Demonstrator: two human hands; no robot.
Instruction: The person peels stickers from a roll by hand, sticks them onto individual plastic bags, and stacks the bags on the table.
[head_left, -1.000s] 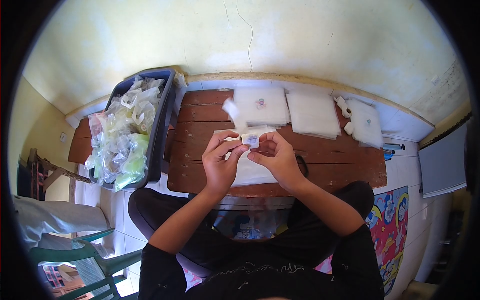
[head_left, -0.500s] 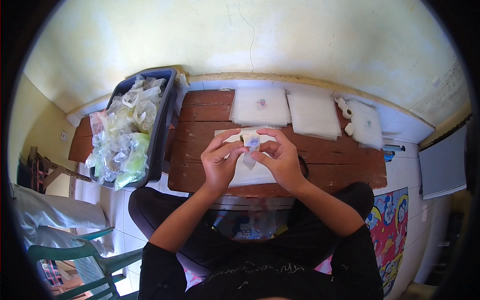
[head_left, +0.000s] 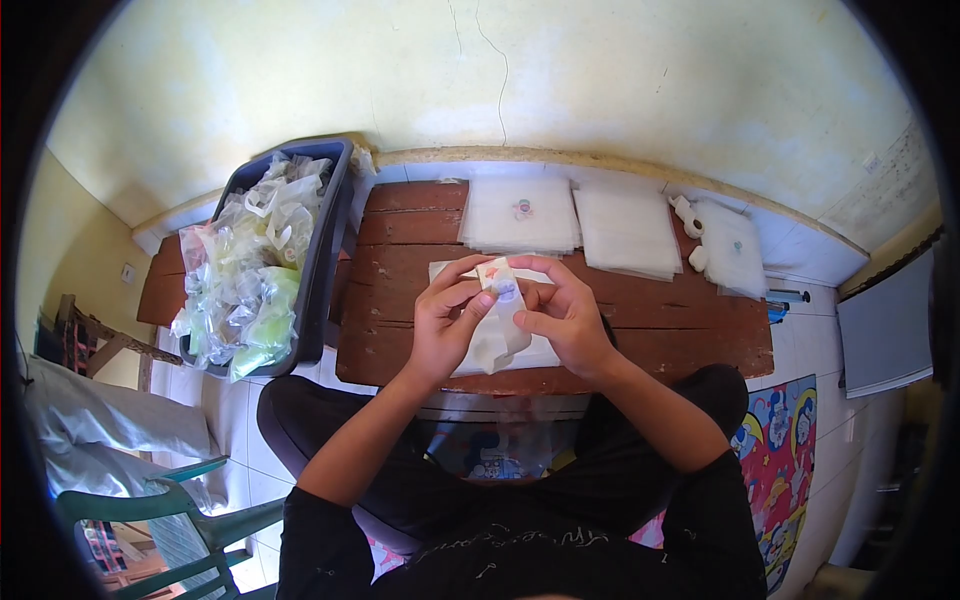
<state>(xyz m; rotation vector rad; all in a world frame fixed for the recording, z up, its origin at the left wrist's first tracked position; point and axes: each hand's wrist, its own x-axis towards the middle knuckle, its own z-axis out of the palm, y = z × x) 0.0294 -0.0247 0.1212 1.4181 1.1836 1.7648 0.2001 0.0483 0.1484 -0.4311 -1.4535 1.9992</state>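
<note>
Between both hands, over the table, is a small roll of printed stickers (head_left: 507, 291) with a whitish backing strip (head_left: 497, 345) hanging from it. My left hand (head_left: 446, 322) is closed on the roll's left side, with the thumb on its face. From the right, my right hand (head_left: 568, 318) grips it, thumb near the strip and forefinger along the top. Beneath them lies a stack of clear plastic bags (head_left: 540, 357), partly hidden by the hands and strip.
Further back on the brown wooden table (head_left: 400, 260) are plastic bag stacks, one with a printed logo (head_left: 522, 210), another plain (head_left: 628, 232), a third (head_left: 738, 245) at right. White rolls (head_left: 688, 216) lie between. A dark tub (head_left: 325, 260) of crumpled plastic stands left, near a green chair (head_left: 190, 510).
The strip has lengthened and now hangs lower, toward the table's front edge. The roll has turned so more of its printed face shows; my hands have shifted only slightly.
</note>
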